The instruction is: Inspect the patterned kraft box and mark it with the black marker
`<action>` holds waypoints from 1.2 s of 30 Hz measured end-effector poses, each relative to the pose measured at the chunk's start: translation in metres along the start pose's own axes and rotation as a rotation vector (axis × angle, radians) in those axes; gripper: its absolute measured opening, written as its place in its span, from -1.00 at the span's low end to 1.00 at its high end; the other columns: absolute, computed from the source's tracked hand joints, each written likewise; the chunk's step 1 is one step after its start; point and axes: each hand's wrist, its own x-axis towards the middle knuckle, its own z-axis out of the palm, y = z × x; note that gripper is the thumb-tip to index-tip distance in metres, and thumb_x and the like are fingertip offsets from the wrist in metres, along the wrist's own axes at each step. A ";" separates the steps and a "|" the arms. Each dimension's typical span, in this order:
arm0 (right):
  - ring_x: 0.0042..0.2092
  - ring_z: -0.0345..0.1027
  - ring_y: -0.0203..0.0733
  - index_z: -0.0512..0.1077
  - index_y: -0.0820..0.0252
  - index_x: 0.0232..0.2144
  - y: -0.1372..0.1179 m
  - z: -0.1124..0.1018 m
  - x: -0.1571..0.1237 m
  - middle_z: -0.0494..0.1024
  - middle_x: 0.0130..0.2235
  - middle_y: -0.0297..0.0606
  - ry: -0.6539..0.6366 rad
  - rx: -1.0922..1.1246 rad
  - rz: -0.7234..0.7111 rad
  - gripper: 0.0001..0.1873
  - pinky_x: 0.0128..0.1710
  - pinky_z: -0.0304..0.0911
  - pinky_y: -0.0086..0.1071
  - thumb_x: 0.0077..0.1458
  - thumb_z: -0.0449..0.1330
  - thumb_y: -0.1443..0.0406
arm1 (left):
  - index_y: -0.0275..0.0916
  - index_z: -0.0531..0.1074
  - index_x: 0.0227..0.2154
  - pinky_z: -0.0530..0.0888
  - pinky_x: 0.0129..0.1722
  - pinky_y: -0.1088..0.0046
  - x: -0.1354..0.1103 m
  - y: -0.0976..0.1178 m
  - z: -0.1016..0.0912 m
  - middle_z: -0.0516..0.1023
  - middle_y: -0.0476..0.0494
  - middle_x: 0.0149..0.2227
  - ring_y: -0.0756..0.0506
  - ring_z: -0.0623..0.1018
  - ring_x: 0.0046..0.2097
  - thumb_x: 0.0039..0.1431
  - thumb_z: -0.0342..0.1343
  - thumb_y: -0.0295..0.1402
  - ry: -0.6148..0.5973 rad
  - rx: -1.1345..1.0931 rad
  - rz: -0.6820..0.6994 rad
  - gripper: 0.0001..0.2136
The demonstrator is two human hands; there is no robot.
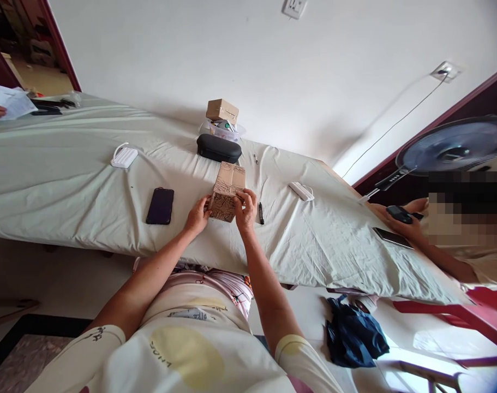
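Note:
Between my two hands is a brown cardboard box (227,188) with dark scribbled lines on its top and near side. My left hand (198,214) grips its left side, fingers curled at the edge. At the near right corner, my right hand (245,209) has its fingers closed on the box. Close to my right hand lies a black pen (261,213) on the cloth. A dark smartphone (160,206) is to the left of my left hand. Just behind the box sits a black zip case (219,148).
A plastic tub (235,131) with a smaller cardboard box (222,111) stands by the wall. White corded blocks (124,156) lie on the cloth at left and right. At right, a person holds a dark object (399,214) near a fan (455,153). Another person's hand holds papers (14,102).

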 end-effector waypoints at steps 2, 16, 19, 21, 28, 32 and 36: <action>0.12 0.41 -0.03 0.56 0.11 -0.07 -0.001 0.003 -0.001 0.46 0.11 -0.07 0.013 0.028 0.032 -0.69 -0.02 0.51 -0.15 0.36 0.13 0.08 | -0.12 0.39 0.18 0.56 0.13 0.14 0.001 0.000 0.001 0.61 -0.21 0.04 -0.19 0.63 0.06 0.14 0.15 -0.62 0.005 -0.007 -0.005 -0.46; 0.11 0.43 -0.05 0.27 0.02 0.34 0.021 0.007 -0.029 0.40 0.25 -0.02 -0.041 0.149 0.094 -0.38 -0.25 0.48 -0.35 0.32 0.17 0.02 | -0.15 0.47 0.11 0.51 0.22 0.13 0.004 0.000 0.000 0.62 -0.24 0.07 -0.22 0.60 0.13 0.16 0.09 -0.63 0.006 0.037 -0.051 -0.53; -0.11 0.48 -0.16 0.25 -0.02 0.38 0.024 0.006 -0.035 0.48 0.14 -0.07 -0.097 0.160 0.128 -0.33 -0.36 0.44 -0.41 0.30 0.19 0.01 | -0.17 0.47 0.12 0.50 0.23 0.13 0.006 -0.001 -0.002 0.62 -0.25 0.05 -0.24 0.60 0.12 0.16 0.07 -0.62 0.048 0.064 -0.104 -0.53; -0.20 0.47 -0.22 0.29 -0.01 0.36 0.020 0.006 -0.038 0.49 0.06 -0.10 -0.107 0.147 0.082 -0.38 -0.37 0.44 -0.40 0.32 0.17 0.02 | -0.19 0.45 0.16 0.51 0.23 0.13 0.006 -0.002 -0.004 0.62 -0.26 0.06 -0.25 0.60 0.13 0.16 0.04 -0.62 0.077 0.065 -0.145 -0.50; -0.01 0.49 -0.05 0.50 0.09 0.10 -0.010 0.012 -0.043 0.56 -0.06 -0.07 -0.220 -0.028 -0.209 -0.59 0.06 0.50 -0.10 0.40 0.05 0.05 | -0.15 0.00 0.47 0.27 0.44 0.06 0.002 0.003 -0.007 0.26 -0.33 0.44 -0.30 0.30 0.45 0.28 0.17 -0.31 0.182 -0.015 0.007 -0.25; 0.10 0.46 0.03 0.45 0.11 0.16 -0.011 0.008 -0.040 0.53 0.03 0.00 -0.141 -0.087 -0.173 -0.55 0.18 0.43 0.02 0.39 0.03 0.07 | -0.19 -0.10 0.49 0.20 0.45 -0.02 0.000 0.008 -0.006 0.06 -0.49 0.50 -0.41 0.13 0.51 0.15 0.32 0.06 0.162 0.079 0.120 0.01; 0.21 0.40 0.09 0.43 0.11 0.21 -0.008 0.002 -0.037 0.49 0.13 0.03 -0.082 -0.143 -0.165 -0.49 0.28 0.33 0.11 0.39 0.01 0.03 | -0.25 -0.10 0.48 0.24 0.40 -0.13 -0.004 0.011 -0.001 -0.01 -0.62 0.49 -0.52 0.09 0.51 -0.02 0.36 0.23 0.103 0.161 0.158 0.18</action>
